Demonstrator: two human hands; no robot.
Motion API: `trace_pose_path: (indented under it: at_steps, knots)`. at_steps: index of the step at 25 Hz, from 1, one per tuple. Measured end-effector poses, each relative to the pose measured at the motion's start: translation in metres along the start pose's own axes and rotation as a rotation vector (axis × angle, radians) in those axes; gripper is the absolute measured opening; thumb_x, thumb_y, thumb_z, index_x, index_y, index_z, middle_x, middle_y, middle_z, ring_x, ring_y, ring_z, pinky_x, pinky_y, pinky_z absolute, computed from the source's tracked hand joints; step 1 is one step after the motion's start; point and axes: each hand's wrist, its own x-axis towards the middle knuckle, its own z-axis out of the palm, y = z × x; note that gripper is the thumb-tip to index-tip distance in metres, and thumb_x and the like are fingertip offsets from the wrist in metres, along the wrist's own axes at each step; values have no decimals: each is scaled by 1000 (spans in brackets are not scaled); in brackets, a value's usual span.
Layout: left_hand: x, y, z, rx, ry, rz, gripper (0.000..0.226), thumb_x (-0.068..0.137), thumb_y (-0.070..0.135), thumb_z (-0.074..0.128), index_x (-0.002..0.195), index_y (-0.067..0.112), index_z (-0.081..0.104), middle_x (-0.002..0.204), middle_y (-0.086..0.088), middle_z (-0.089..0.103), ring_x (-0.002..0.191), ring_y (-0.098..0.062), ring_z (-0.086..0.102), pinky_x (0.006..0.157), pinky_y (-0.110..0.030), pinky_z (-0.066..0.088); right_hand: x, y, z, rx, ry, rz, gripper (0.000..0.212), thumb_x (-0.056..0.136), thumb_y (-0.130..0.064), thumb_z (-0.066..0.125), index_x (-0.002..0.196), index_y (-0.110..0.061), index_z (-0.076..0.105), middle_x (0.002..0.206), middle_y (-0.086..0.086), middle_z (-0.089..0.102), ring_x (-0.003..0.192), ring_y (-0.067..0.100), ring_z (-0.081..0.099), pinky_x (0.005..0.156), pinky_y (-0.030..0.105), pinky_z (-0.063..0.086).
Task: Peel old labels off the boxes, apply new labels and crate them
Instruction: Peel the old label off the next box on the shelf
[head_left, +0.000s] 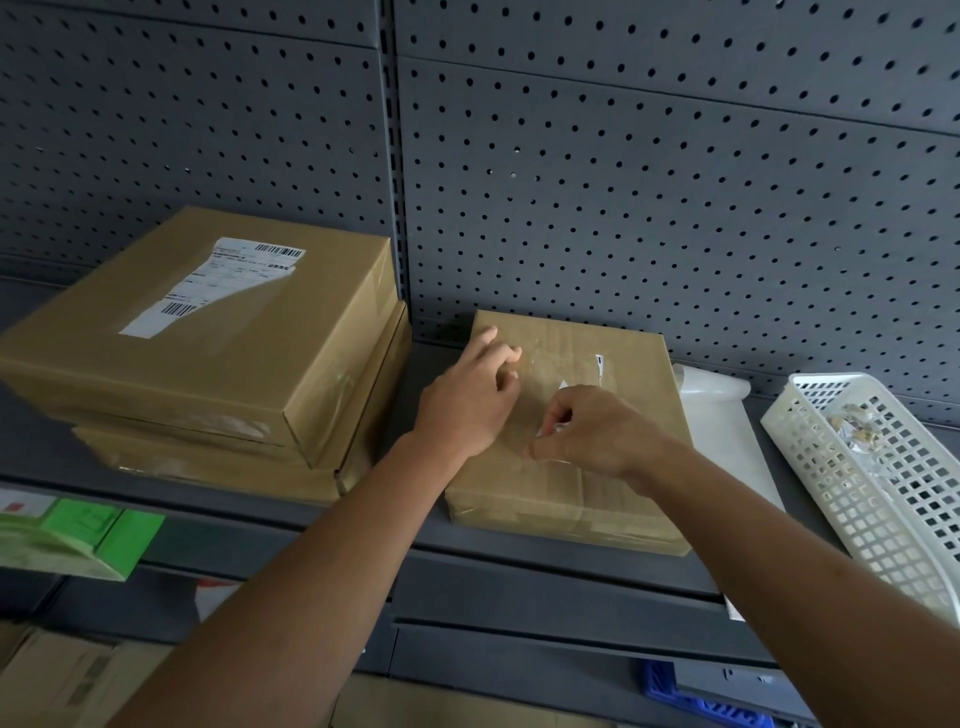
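SHELF-SIDE RELABELLING: A small box (654, 405) is seen lying flat on a grey shelf (519, 566), at the centre of the view, as an old label is stripped from its lid. A white label scrap (553, 428) is pinched between thumb and forefinger of the right grip (592, 431). The left grip (470, 400), holding nothing, is laid loosely on the lid at 10 o'clock to steady it.

The peel is best drawn low and slow towards 6 o'clock, so that the paper is not torn (white slivers (599, 364) are left at 12 o'clock of the pinch). The box front sits near the shelf lip, so downward pressure should be kept on it.

Room is tight. A labelled stack (208, 338) is set at 9 o'clock, a backing sheet (722, 415) and white basket (810, 457) at 3 o'clock, and pegboard (623, 182) behind.
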Motion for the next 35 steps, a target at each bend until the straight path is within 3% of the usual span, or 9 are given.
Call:
trace_pose_path:
  at_steps: [7, 12, 16, 19, 24, 28, 32, 35]
  knots:
    - [-2, 1, -1, -3, -6, 9, 38, 105, 37, 35, 141, 36, 47, 164, 18, 15, 125, -15, 54, 95, -40, 39, 1, -2, 0, -20, 43, 32, 17, 81, -18, 70, 97, -10, 66, 99, 0, 60, 83, 12, 56, 67, 24, 45]
    - [0, -1, 0, 0, 2, -5, 37, 105, 37, 35, 140, 37, 47, 164, 20, 15, 123, -15, 56, 98, -43, 39, 0, -8, 3, -53, -24, 26, 23, 79, -22, 75, 95, -10, 62, 101, 2, 60, 92, 17, 59, 71, 27, 48]
    - [-1, 0, 0, -3, -4, 12, 37, 105, 36, 34, 140, 35, 48, 164, 18, 16, 120, -15, 57, 91, -39, 37, 1, -3, 1, -2, 56, 39, 18, 81, -20, 70, 95, -10, 63, 104, 1, 62, 93, 17, 60, 78, 30, 51]
    - [-1, 2, -2, 4, -1, -1, 38, 105, 37, 34, 141, 36, 47, 164, 19, 15, 124, -16, 54, 95, -41, 39, -1, -8, -2, -1, -18, 39, 22, 80, -20, 72, 94, -7, 62, 98, 2, 61, 85, 15, 57, 73, 27, 48]
    - [-2, 2, -3, -1, -8, -6, 38, 105, 37, 34, 141, 36, 47, 164, 19, 15, 126, -18, 54, 94, -42, 40, 0, -7, 3, -37, 27, 45, 20, 80, -19, 72, 96, -11, 62, 106, 4, 62, 96, 18, 60, 81, 32, 51]
    - [-2, 2, -4, -15, -3, 7, 38, 105, 37, 34, 141, 35, 48, 164, 18, 15, 121, -16, 56, 88, -37, 36, -5, 3, -4, 85, 35, -14, 20, 80, -25, 74, 94, -15, 63, 103, -4, 60, 96, 10, 57, 74, 26, 46]
    - [-2, 2, -3, -22, 5, -4, 38, 105, 35, 35, 141, 35, 48, 164, 18, 16, 127, -19, 53, 93, -39, 36, -14, -1, 5, -138, 91, -103, 18, 80, -28, 73, 90, -22, 59, 95, -5, 60, 82, 12, 59, 63, 25, 49]
    - [-1, 2, -3, -35, -5, -4, 39, 104, 35, 36, 141, 34, 48, 164, 18, 16, 130, -21, 50, 95, -40, 36, -16, -11, 14, -246, 125, -154, 14, 85, -22, 68, 91, -22, 56, 97, -3, 58, 73, 10, 56, 54, 19, 41]
